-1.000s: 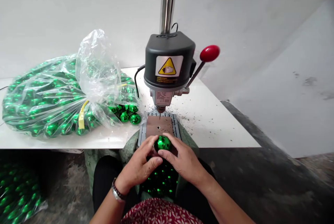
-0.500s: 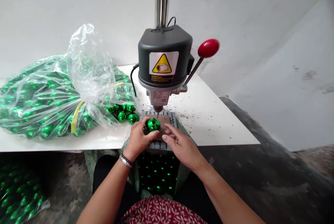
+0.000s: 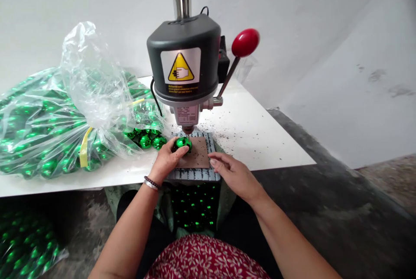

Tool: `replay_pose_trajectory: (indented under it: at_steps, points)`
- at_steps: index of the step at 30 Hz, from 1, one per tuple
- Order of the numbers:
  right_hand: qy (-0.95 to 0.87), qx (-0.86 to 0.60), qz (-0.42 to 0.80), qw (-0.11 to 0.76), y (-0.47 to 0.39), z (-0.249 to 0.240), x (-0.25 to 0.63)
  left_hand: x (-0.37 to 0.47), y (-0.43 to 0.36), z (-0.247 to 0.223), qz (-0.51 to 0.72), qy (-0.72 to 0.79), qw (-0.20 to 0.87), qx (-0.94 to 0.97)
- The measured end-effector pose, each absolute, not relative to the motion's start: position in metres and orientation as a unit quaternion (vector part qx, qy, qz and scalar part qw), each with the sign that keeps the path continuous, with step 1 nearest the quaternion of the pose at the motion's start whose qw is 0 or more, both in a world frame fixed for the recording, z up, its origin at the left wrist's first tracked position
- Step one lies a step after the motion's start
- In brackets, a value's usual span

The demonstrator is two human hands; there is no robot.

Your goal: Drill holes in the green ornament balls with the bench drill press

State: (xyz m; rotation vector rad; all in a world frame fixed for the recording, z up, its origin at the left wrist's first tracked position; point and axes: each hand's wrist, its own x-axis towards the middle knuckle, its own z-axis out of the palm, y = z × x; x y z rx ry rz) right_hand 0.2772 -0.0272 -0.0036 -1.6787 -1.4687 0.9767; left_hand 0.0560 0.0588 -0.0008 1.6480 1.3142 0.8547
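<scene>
A shiny green ball [image 3: 183, 144] is held in my left hand [image 3: 167, 158], between thumb and fingers, over the brown board [image 3: 199, 153] on the drill press's grey base [image 3: 195, 175]. The thin drill bit [image 3: 188, 137] points down at the top of the ball; whether it touches cannot be told. Above stands the dark drill press head [image 3: 183, 60] with its yellow warning label. My right hand [image 3: 234, 174] is beside the board's right edge, its thumb and forefinger close together but a little apart, with nothing between them.
A clear plastic bag [image 3: 48, 127] of green balls lies on the white table [image 3: 276, 144] at left. The red-knobbed lever [image 3: 245, 43] sticks up at right. Dark shavings dot the table. More green balls [image 3: 193, 207] are below the base; another bag [image 3: 26, 244] is on the floor.
The view has shifted, so the press appears further left. My left hand has brought the ball back under the bit. My right hand has moved away from the ball, to the board's right edge.
</scene>
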Motion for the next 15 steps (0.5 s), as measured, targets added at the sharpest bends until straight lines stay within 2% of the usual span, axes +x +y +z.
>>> replay_pose_trajectory:
  at_steps: [8,12,15]
  points:
    - [-0.616,-0.64,0.301,0.346,-0.026,-0.004,0.271,0.065,0.055,-0.008,0.367,0.558,0.378,0.642]
    - [-0.664,-0.623,0.247,0.331,0.005,-0.006,0.257,0.065,0.053,-0.007,0.372,0.551,0.37,0.649]
    - [-0.707,-0.591,0.25,0.299,0.034,-0.005,0.254,0.061,0.052,-0.006,0.367,0.535,0.372,0.663]
